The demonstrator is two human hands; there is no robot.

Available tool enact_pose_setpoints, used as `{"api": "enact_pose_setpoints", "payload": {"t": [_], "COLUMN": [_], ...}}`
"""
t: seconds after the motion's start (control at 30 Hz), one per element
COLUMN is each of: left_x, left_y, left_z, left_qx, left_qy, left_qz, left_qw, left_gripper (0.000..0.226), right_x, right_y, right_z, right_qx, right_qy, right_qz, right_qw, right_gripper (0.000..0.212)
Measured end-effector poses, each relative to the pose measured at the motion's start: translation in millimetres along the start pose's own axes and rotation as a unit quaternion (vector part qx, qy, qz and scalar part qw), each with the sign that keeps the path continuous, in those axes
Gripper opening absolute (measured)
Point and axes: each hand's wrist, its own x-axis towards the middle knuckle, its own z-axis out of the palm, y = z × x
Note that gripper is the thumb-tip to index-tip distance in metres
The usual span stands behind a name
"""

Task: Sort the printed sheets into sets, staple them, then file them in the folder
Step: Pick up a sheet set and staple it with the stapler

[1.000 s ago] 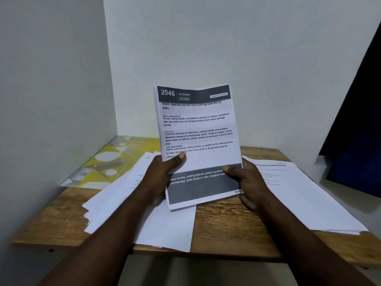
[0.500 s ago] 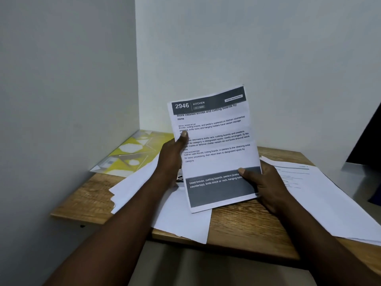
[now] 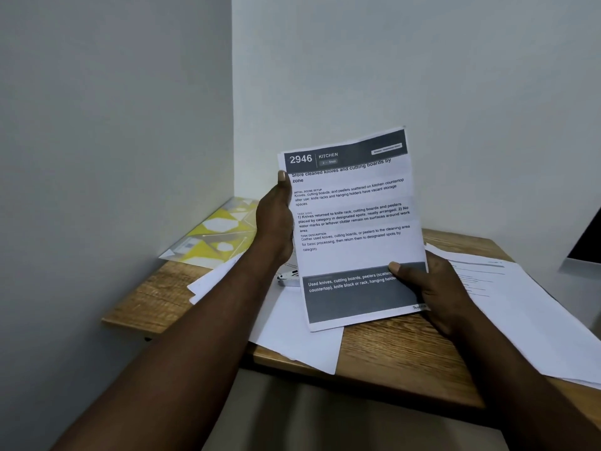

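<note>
Your right hand (image 3: 432, 294) pinches the lower right corner of the printed sheets (image 3: 351, 229), thumb on the dark band, while your left hand (image 3: 274, 222) grips their left edge high up, holding the set upright above the wooden table (image 3: 390, 353). Tap the edges square on the bare wood before reaching for the stapler (image 3: 287, 277), half hidden behind the set on loose pages (image 3: 292, 333). The yellow folder (image 3: 221, 232) lies in the far corner.

Stapler (image 3: 288, 277) on table (image 3: 403, 353), behind sheets (image 3: 354, 229)
</note>
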Motion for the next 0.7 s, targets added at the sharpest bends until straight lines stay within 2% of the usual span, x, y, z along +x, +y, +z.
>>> {"api": "enact_pose_setpoints", "payload": {"t": [0.13,0.2,0.27,0.43,0.6,0.7], "left_x": [5.7,8.2,8.3,14.2,10.4,2.2], "left_y": [-4.3,-8.4,-8.6,-7.1,-2.5,-0.1], "left_z": [4.8,5.6,7.3,8.1,9.1,12.7], "left_qx": [0.186,0.205,0.182,0.117,0.053,0.020], "left_qy": [0.065,0.079,0.064,0.026,-0.004,-0.065], "left_qz": [0.085,0.108,0.107,0.055,0.011,-0.025], "left_qw": [0.977,0.969,0.975,0.991,0.999,0.997], "left_gripper": [0.059,0.065,0.067,0.045,0.046,0.050], "right_x": [-1.3,-2.5,-3.3,-3.0,-2.7,-1.6], "right_y": [-2.1,-3.3,-3.5,-2.7,-2.7,-1.9], "right_z": [1.0,0.6,0.3,-0.3,1.1,-1.2], "right_qx": [-0.007,-0.007,-0.006,-0.008,-0.015,-0.011], "right_qy": [0.005,0.008,0.010,0.014,0.015,0.027], "right_qz": [-0.007,-0.010,-0.011,-0.011,-0.018,-0.023], "right_qw": [1.000,1.000,1.000,1.000,1.000,0.999], "right_gripper": [0.036,0.036,0.034,0.032,0.030,0.031]}}
